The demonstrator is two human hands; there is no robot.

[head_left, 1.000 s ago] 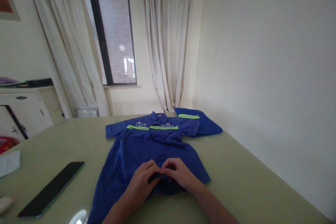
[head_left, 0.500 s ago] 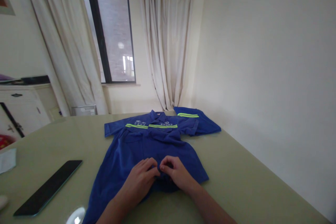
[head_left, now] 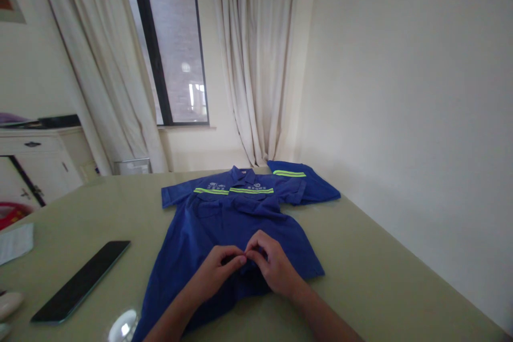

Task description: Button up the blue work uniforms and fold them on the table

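A blue short-sleeved work shirt (head_left: 240, 219) lies spread on the table, collar at the far end, with yellow-green reflective stripes and pale printing across the chest. Low on its front, my left hand (head_left: 218, 272) pinches the cloth between thumb and forefinger. My right hand (head_left: 274, 262) pinches the same spot from the other side, and the fingertips of both hands meet. The bit of cloth between them is mostly hidden by the fingers. Below my hands the hem looks bunched and slightly lifted.
A folded blue garment (head_left: 316, 184) with a reflective stripe lies beyond the right sleeve, near the wall. On the table's left are a long black flat object (head_left: 82, 280), a paper (head_left: 16, 243) and a shiny round object (head_left: 123, 326). Curtains (head_left: 260, 64) hang behind.
My fingertips have come together from slightly apart, at the front of the shirt. The whole view has shifted a little, so things on the table appear slightly further right.
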